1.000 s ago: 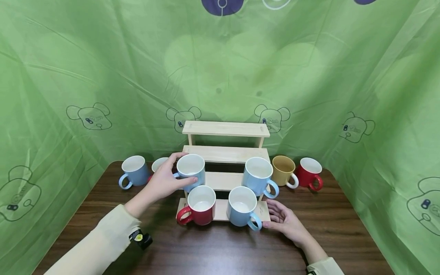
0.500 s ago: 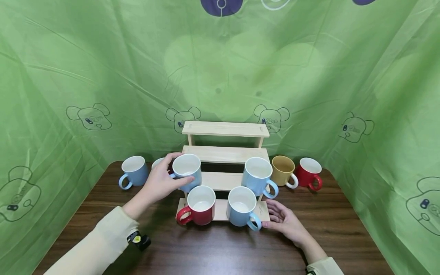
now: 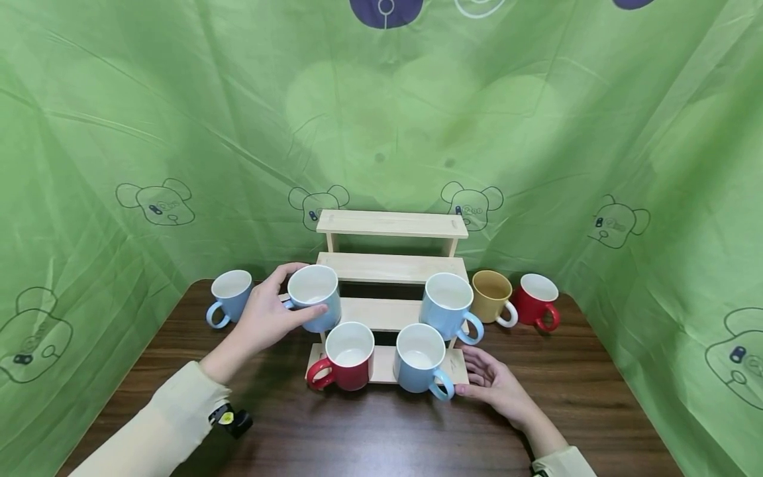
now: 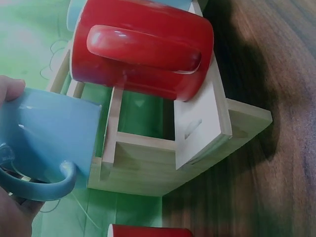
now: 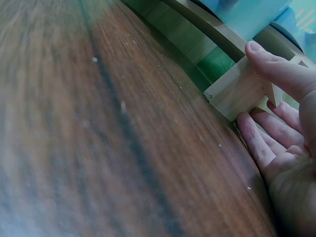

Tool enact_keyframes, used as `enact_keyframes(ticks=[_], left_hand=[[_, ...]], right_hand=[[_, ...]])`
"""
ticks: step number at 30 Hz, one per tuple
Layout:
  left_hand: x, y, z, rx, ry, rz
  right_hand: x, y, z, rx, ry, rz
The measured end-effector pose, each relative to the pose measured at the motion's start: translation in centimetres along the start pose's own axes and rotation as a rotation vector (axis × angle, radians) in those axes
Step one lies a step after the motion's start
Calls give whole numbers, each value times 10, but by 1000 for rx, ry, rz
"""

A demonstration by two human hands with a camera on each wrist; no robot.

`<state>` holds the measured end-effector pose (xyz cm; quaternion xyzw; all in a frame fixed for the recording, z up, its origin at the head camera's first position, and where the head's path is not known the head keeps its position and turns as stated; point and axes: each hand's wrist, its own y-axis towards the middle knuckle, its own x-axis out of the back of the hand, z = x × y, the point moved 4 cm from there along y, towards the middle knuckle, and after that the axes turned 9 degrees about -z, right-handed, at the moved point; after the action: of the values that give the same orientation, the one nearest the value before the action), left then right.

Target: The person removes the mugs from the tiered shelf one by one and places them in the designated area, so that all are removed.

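My left hand (image 3: 266, 310) grips a light blue mug (image 3: 314, 298) by its body, thumb in front, at the left end of the second step of a wooden tiered rack (image 3: 381, 313). Its handle (image 4: 42, 187) faces the palm. Whether its base touches the step cannot be told. My right hand (image 3: 497, 386) holds the right end of the rack's bottom step (image 5: 237, 91), thumb on the board and fingers curled beside it. A red mug (image 3: 350, 356) and a blue mug (image 3: 420, 358) stand on the bottom step. Another blue mug (image 3: 447, 306) stands on the second step's right.
On the brown wooden table (image 3: 381, 437), a blue mug (image 3: 231, 296) stands to the left. A tan mug (image 3: 491, 295) and a red mug (image 3: 536, 301) stand to the right. Part of another red mug (image 4: 148, 232) shows in the left wrist view. Green cloth surrounds the table.
My left hand has moved left with the light blue mug, toward the second step's end. It now covers the mug with a white inside behind it. The right hand has stayed still.
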<state>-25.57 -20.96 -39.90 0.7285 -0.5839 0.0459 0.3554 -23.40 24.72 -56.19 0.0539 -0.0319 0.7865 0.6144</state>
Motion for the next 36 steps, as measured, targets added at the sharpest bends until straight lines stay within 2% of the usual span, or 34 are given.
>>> enact_keyframes(ticks=[20, 24, 36], left_hand=[[31, -3, -2, -7, -21, -53], [37, -7, 4, 12, -24, -77], [54, -27, 27, 44, 95, -210]], right_hand=[[-1, 0, 2, -2, 1, -3], [-1, 1, 2, 6, -3, 1], [1, 1, -3, 21, -10, -3]])
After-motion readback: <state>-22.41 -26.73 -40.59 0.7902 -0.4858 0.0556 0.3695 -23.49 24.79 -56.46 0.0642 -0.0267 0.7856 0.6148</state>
